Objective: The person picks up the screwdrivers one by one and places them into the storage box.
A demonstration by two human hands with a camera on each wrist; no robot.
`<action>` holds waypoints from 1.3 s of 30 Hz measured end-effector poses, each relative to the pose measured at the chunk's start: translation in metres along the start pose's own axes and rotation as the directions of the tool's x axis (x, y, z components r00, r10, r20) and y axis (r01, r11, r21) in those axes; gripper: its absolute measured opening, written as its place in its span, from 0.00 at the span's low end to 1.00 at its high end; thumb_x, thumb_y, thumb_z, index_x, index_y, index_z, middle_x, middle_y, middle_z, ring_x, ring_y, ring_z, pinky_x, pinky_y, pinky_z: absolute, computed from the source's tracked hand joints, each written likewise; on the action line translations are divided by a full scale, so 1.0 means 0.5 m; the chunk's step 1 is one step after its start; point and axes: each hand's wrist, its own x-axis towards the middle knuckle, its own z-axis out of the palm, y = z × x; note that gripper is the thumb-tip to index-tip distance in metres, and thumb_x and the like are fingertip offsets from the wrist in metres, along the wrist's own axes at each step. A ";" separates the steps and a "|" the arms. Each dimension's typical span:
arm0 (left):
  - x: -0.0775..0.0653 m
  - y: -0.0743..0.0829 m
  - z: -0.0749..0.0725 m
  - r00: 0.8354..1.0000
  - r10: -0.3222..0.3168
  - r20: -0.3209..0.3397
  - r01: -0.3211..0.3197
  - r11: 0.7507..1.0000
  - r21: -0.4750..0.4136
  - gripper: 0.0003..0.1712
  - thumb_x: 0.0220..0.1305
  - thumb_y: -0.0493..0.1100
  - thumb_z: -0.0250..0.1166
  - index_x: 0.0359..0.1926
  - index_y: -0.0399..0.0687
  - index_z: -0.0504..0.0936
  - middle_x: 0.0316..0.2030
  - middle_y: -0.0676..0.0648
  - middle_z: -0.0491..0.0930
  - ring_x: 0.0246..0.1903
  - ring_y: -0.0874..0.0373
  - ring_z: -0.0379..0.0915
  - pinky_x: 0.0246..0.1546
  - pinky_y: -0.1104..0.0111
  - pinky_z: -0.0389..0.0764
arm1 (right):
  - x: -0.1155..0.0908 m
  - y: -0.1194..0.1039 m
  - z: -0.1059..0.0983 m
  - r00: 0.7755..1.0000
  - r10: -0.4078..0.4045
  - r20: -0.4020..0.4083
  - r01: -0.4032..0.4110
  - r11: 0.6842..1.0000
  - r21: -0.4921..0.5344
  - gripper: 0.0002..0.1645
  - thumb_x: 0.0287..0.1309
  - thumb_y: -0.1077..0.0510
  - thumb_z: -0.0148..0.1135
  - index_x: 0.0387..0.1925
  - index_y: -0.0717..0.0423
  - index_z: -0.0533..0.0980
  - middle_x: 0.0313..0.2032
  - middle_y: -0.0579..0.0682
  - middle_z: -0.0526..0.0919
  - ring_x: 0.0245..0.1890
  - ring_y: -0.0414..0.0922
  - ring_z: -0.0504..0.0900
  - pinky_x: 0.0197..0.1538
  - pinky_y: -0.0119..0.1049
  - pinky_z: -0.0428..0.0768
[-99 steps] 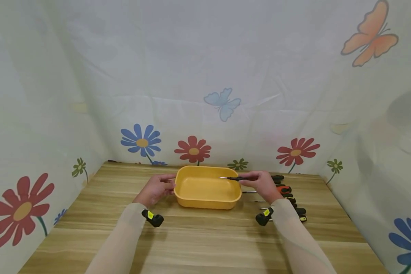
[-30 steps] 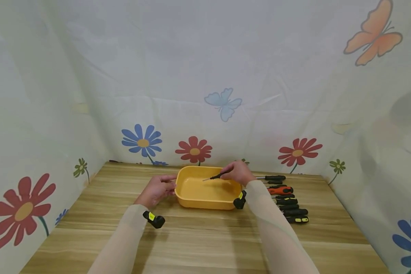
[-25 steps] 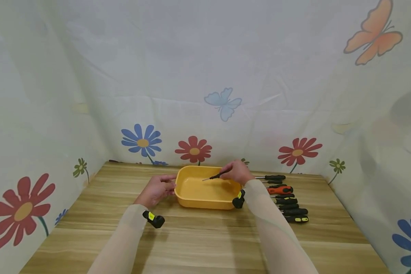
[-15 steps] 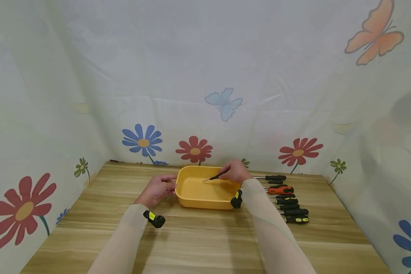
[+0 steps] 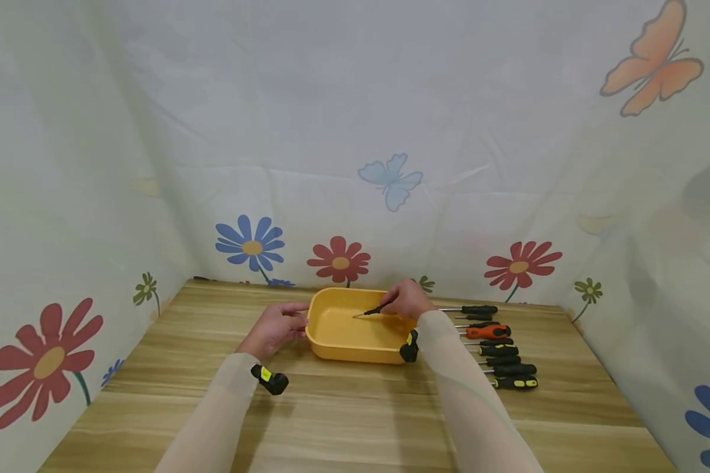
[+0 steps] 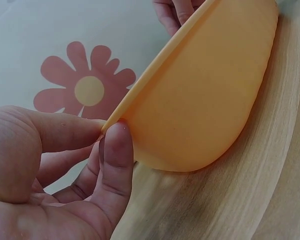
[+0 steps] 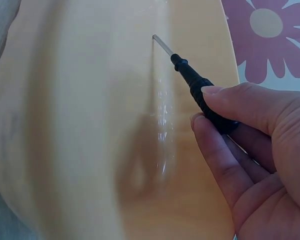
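Observation:
A yellow plastic basin (image 5: 355, 353) stands on the wooden table. My left hand (image 5: 274, 328) pinches its left rim between thumb and fingers, as the left wrist view shows close up. Above the right part of the basin, my right hand (image 5: 410, 300) holds a small black-handled screwdriver (image 7: 194, 86). Thumb and fingertips grip the handle, while its short metal shaft points left and down into the basin. In the right wrist view the tip is close to the basin's inner surface; whether it touches cannot be told. The handle's end is hidden by the hand.
Several screwdrivers lie in a row right of the basin, shafts pointing left, among them one with an orange handle (image 5: 488, 331) and one with a black and yellow handle (image 5: 516, 382). A flower-printed curtain (image 5: 307, 197) encloses the table's back and sides.
Since the earliest frame, my right hand has carried the screwdriver leftward over the basin and tilted its tip down. Over the last second it has hardly moved. My left hand keeps the rim.

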 end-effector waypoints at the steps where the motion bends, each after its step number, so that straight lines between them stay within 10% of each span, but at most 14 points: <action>1: 0.000 0.000 0.000 1.000 0.000 -0.002 0.000 1.000 -0.001 0.27 0.69 0.30 0.63 0.68 0.37 0.75 0.54 0.31 0.78 0.34 0.53 0.82 0.41 0.67 0.88 | 0.001 0.000 0.000 1.000 0.003 0.003 -0.003 1.000 -0.002 0.08 0.53 0.63 0.77 0.36 0.51 0.91 0.39 0.49 0.88 0.38 0.46 0.82 0.50 0.41 0.86; 39: -0.004 0.007 0.003 0.999 -0.042 -0.027 0.042 0.999 0.019 0.26 0.69 0.31 0.63 0.67 0.40 0.77 0.58 0.33 0.79 0.36 0.52 0.82 0.47 0.63 0.88 | 0.013 -0.009 0.009 0.987 -0.084 0.134 0.108 0.977 -0.186 0.10 0.50 0.65 0.78 0.36 0.52 0.90 0.34 0.46 0.88 0.35 0.45 0.79 0.44 0.36 0.85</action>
